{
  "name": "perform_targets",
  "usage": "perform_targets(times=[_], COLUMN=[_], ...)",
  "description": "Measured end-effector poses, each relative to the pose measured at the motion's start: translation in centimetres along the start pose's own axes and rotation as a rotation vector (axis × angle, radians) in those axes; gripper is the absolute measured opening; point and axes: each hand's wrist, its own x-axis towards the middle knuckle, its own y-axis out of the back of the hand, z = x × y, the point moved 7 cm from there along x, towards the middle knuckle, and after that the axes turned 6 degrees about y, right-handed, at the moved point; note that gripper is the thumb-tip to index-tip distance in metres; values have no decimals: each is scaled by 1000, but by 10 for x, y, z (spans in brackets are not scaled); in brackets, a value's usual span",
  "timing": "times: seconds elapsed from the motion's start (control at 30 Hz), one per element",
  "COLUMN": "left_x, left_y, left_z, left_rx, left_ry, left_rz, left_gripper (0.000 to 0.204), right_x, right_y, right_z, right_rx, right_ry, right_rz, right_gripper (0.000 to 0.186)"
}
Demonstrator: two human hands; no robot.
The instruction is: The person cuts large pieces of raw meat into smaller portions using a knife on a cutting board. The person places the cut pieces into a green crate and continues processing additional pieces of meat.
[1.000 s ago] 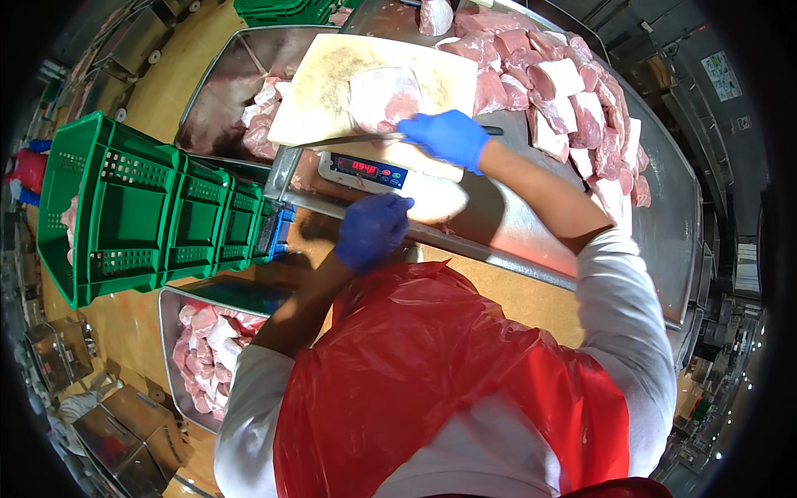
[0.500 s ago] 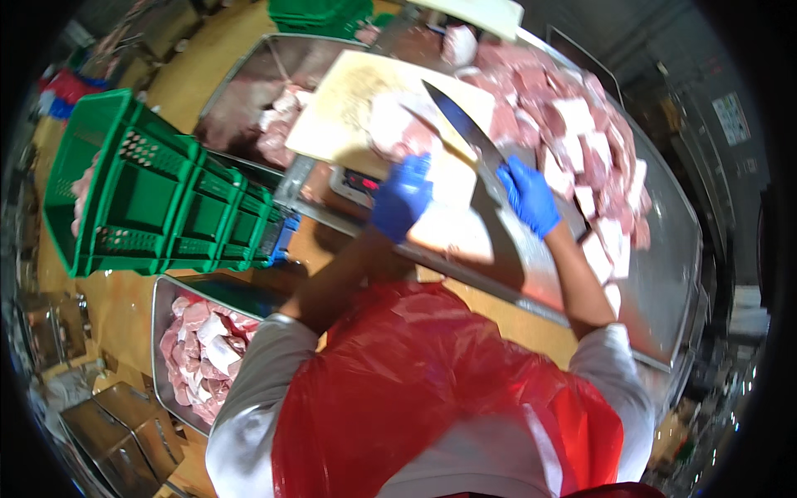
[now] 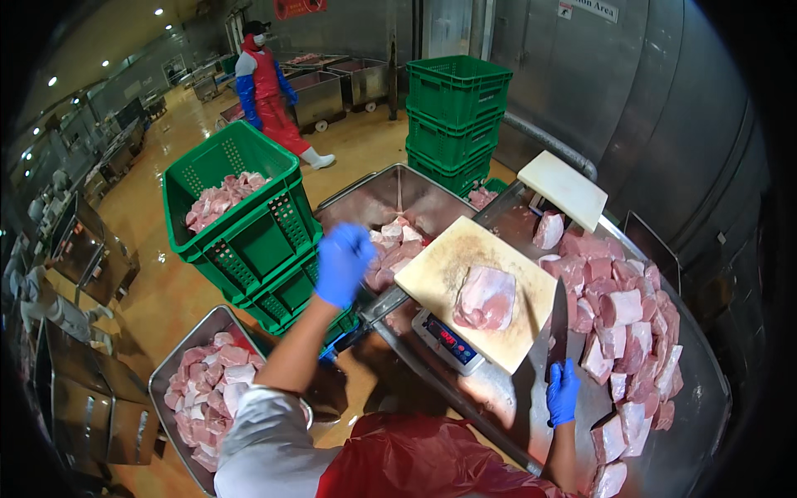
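A large knife (image 3: 559,325) points away from me beside the cutting board, its handle gripped by my blue-gloved right hand (image 3: 564,392). On the cream cutting board (image 3: 432,253) lies a thick slab of raw meat (image 3: 486,297) with a pale fatty top; neither hand touches it. My blue-gloved left hand (image 3: 344,264) is raised left of the board, near the green crate stack, its fingers curled closed. Whatever it may hold is hidden. A digital scale (image 3: 448,340) with a lit red display sits under the board's near left edge.
Cut meat (image 3: 635,332) is heaped on the steel table (image 3: 697,407) at right. Green crates (image 3: 266,249) stand at left, the top one holding meat pieces. A steel tub (image 3: 170,365) of meat stands at lower left. Far off, a person (image 3: 270,91) in a red apron walks.
My left hand has left the meat and swung up and left, closing. The right hand still holds the knife, now beside the board's right edge. The view has tilted up toward the room.
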Motion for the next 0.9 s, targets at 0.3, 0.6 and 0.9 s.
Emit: perform_targets(times=[0.3, 0.6, 0.9], left_x=[-181, -205, -231], left_y=[-177, -208, -203], left_z=[50, 35, 19], left_rx=[-18, -294, -260], left_ry=[-185, 10, 74], left_rz=[-512, -447, -326], left_gripper=[44, 14, 14], right_x=[53, 48, 70], right_y=[-57, -48, -65], right_z=[-70, -72, -87], right_rx=[37, -318, -583], right_ry=[203, 346, 513], right_rz=[-72, -416, -646], right_gripper=[20, 20, 20])
